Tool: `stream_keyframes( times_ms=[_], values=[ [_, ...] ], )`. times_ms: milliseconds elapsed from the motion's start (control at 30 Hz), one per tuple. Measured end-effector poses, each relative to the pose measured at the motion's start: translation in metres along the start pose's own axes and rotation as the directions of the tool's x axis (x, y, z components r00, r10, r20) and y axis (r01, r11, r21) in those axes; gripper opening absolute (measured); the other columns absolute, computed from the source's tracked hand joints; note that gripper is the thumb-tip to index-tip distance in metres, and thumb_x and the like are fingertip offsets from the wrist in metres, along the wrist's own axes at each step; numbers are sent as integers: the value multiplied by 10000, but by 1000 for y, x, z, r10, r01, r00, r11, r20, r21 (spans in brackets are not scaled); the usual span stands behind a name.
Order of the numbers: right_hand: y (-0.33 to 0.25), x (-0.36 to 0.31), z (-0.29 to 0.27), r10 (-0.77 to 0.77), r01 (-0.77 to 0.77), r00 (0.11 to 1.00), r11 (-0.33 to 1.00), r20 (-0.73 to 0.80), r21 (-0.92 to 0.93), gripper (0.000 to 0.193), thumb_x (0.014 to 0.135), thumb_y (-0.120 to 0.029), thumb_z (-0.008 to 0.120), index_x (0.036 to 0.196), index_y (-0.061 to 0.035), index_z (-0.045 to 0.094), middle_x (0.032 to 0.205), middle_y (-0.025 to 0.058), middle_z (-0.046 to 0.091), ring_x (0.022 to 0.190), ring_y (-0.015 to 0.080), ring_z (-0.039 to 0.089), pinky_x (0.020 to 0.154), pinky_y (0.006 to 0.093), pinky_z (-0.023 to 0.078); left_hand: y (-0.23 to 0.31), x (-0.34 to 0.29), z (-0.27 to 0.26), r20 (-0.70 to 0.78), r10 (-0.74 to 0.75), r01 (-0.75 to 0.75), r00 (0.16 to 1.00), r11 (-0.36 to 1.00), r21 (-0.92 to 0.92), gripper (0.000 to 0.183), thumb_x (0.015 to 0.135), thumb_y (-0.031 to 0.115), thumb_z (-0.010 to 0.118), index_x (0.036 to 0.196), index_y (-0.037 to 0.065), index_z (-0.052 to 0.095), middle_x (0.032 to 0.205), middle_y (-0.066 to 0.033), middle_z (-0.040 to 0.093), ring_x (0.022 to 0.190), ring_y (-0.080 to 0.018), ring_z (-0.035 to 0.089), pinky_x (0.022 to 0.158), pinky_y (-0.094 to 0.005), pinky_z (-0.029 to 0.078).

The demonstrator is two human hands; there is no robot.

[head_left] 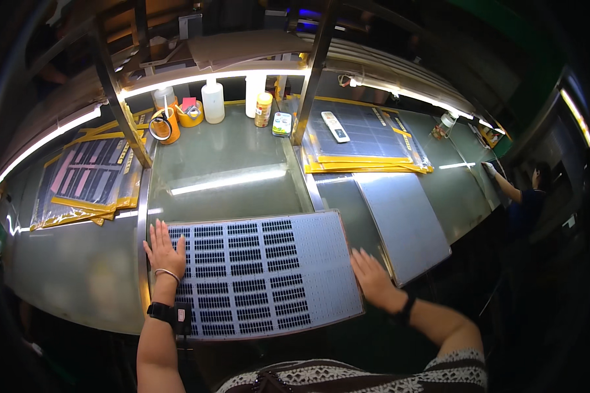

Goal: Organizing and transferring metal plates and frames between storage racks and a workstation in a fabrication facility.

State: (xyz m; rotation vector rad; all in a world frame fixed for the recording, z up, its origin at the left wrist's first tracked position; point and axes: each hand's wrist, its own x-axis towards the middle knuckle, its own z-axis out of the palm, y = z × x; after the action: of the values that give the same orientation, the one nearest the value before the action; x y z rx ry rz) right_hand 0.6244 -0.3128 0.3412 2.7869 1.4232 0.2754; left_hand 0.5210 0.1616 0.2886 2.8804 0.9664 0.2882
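Observation:
A flat rectangular panel (324,275) lies on the glossy table before me, a grid of small black rectangles over most of it and a plain silvery strip at its right. Across its left edge my left hand (166,247) rests flat, fingers stretched away from me and the thumb apart. At the opposite edge is my right hand (375,278), its fingers extended along the rim; whether they press on it I cannot tell. Neither hand grips anything. To the right lies a plain grey panel (405,226), near my right hand.
Yellow-edged film sheets are stacked at left (88,177) and right (360,137), a white remote (335,127) on the right stack. Along the back stand a white bottle (212,103), an orange-lidded jar (263,110) and orange tape rolls (164,126). Metal posts (313,72) rise there. A co-worker (528,200) works far right.

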Motion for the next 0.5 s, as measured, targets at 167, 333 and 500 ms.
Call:
stream_keyframes(
  times_ms=[167, 333, 500],
  values=[
    [-49, -98, -25, 189, -198, 980, 931, 59, 306, 329, 871, -120, 436, 1129, 58, 537, 1230, 178, 506, 1142, 314, 479, 969, 416, 377, 19, -36, -11, 76, 64, -73, 995, 990, 124, 658, 896, 418, 441, 1370, -14, 295, 1456, -183, 233, 1362, -317, 179, 1085, -498, 140],
    [-34, -89, 13, 308, -215, 721, -752, 621, 623, 337, 956, -193, 412, 1154, 66, 502, 1069, 137, 607, 950, 216, 595, 884, 362, 457, 34, -169, -83, 382, 854, 424, 354, 217, -879, 433, 935, 301, 475, 1191, -44, 537, 1270, -153, 514, 1224, -239, 442, 1041, -351, 317],
    [-23, -40, -30, 99, -552, 785, -338, 611, 763, 344, 850, -125, 572, 1139, 57, 535, 1015, 85, 615, 900, 161, 562, 816, 276, 435, 10, -230, -44, 707, 471, 836, 528, -145, -528, 470, 943, 307, 464, 1253, -45, 437, 1213, -145, 545, 1151, -261, 506, 981, -391, 407]
  ],
)
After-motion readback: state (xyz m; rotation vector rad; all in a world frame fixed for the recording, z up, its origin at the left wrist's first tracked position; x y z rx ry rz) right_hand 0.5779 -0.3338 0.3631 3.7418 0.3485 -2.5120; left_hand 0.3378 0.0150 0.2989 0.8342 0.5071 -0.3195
